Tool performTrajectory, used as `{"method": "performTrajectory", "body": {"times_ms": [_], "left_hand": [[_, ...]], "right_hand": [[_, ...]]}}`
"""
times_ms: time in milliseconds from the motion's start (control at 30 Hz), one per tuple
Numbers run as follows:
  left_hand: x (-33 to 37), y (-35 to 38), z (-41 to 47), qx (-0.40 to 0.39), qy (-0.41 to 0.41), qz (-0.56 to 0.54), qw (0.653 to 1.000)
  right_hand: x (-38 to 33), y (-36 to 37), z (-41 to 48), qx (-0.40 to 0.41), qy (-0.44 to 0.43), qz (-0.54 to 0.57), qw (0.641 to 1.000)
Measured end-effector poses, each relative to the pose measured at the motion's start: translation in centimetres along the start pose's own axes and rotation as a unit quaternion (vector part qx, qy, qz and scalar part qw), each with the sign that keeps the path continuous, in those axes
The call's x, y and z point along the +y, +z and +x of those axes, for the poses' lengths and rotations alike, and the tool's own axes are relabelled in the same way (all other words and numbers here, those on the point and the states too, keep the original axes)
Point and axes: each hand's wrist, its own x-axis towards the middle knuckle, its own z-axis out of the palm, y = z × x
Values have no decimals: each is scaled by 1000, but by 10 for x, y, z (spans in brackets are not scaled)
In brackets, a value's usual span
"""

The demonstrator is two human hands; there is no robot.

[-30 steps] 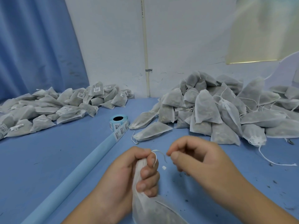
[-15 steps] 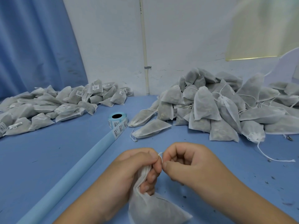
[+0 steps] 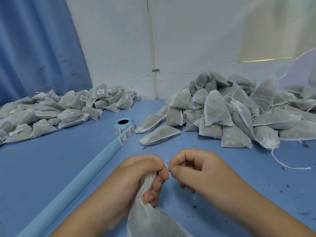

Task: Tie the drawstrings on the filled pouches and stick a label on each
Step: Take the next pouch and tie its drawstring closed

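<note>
A filled white mesh pouch (image 3: pixel 150 219) hangs at the bottom centre, its gathered neck gripped by my left hand (image 3: pixel 135 182). My right hand (image 3: pixel 198 170) is close beside it, thumb and forefinger pinching the white drawstring (image 3: pixel 166 164) just above the neck. Both fists nearly touch. A roll of barcode labels (image 3: pixel 124 128) with a blue core stands behind them, a strip of labels trailing off it.
A large heap of unlabelled filled pouches (image 3: pixel 230 113) lies at the right, loose strings trailing forward. Labelled pouches (image 3: pixel 56 112) are piled at the left by the blue curtain. A long light-blue tube (image 3: pixel 71 187) runs diagonally across the blue table (image 3: pixel 51 159).
My right hand has closed in on my left, and the open string loop has been drawn down tight against the pouch neck. The pouch has dropped a little.
</note>
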Motion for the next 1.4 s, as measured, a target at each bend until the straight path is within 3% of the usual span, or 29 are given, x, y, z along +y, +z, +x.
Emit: {"method": "performTrajectory", "body": {"times_ms": [200, 533, 767, 1067, 1233, 1400], "left_hand": [[-2, 1, 0, -17, 1, 2, 1000], [-7, 11, 2, 73, 39, 162, 983], [-7, 10, 2, 69, 46, 183, 980], [-8, 12, 2, 119, 60, 176, 975], [-12, 11, 1, 181, 83, 241, 950], [-7, 6, 1, 171, 55, 242, 953]], "right_hand": [[0, -1, 0, -12, -18, 11, 1000], [5, -6, 0, -7, -41, -45, 998], [7, -3, -1, -3, -53, -69, 996], [7, -4, -1, -5, -50, -83, 995], [6, -5, -1, -17, -48, -105, 993], [9, -2, 1, -10, -21, -83, 996]]}}
